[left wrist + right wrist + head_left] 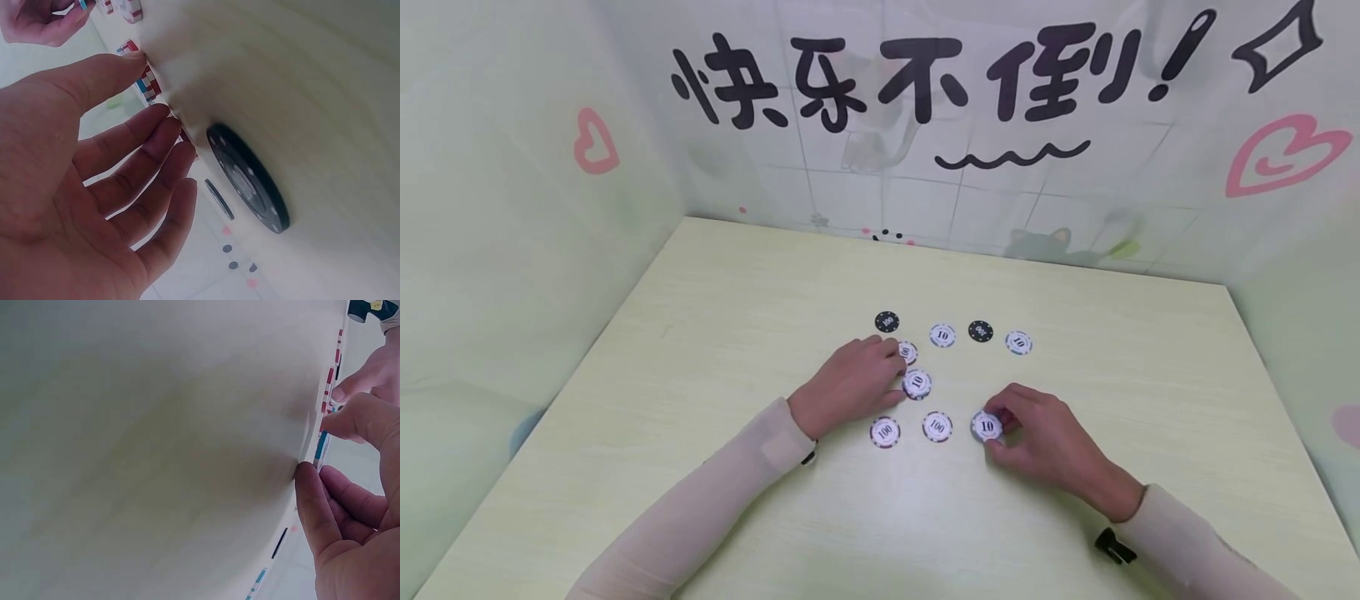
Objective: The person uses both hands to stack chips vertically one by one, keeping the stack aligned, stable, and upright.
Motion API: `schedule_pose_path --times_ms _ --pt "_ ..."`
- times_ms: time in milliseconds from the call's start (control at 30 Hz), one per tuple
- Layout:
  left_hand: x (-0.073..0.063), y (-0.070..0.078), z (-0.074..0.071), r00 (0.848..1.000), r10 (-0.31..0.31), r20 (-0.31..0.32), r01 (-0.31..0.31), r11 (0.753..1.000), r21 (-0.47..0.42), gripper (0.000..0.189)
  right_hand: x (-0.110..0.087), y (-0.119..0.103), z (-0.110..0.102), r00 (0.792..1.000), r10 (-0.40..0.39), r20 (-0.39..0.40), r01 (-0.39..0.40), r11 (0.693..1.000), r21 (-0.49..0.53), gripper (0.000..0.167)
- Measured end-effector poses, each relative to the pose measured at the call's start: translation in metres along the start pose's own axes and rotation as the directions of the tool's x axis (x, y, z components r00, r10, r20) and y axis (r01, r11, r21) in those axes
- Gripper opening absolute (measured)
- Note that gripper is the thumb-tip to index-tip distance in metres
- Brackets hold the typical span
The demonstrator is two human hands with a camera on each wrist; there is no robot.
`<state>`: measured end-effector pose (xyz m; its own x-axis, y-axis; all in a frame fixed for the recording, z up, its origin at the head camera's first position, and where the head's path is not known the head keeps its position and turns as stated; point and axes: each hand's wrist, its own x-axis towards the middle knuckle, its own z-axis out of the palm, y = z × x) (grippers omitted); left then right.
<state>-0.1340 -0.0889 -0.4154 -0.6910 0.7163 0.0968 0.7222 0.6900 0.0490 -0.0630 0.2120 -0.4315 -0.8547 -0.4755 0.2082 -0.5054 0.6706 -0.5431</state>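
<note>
My right hand (pixel 1048 442) pinches a white poker chip marked 10 (pixel 987 426) between thumb and fingers, low at the tabletop. Its blue edge (pixel 321 446) shows between the fingertips in the right wrist view. My left hand (pixel 853 383) lies beside a small stack of chips (pixel 917 384) with a 10 on top. Its fingers are loosely bent and spread in the left wrist view; whether they touch the stack I cannot tell. A white chip (pixel 909 352) is partly hidden by the left fingers. Two white 100 chips, one left (pixel 885 432) and one right (pixel 937 427), lie nearer me.
Behind the hands lie a black 100 chip (pixel 887 322), a white 10 chip (pixel 943 335), another black chip (pixel 981 331) and another white 10 chip (pixel 1018 342). The pale wooden table (pixel 760 283) meets a printed wall covering (pixel 880 192) at the back.
</note>
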Motion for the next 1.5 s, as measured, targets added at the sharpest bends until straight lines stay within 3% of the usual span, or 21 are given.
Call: schedule_pose_path --times_ms 500,1033,1500 --pt "0.000 0.000 -0.001 1.000 0.000 0.004 0.000 1.000 0.007 0.028 0.032 -0.004 0.002 1.000 -0.002 0.021 0.003 0.999 -0.046 0.029" --pt "0.000 -0.001 -0.002 1.000 -0.007 0.017 0.007 1.000 0.002 0.033 0.067 -0.016 0.008 0.998 0.008 0.063 -0.009 1.000 0.013 0.029" --pt "0.000 -0.001 -0.002 1.000 0.003 0.006 -0.003 1.000 0.023 0.033 0.088 -0.022 0.018 0.997 -0.010 0.081 0.011 1.000 -0.008 0.032"
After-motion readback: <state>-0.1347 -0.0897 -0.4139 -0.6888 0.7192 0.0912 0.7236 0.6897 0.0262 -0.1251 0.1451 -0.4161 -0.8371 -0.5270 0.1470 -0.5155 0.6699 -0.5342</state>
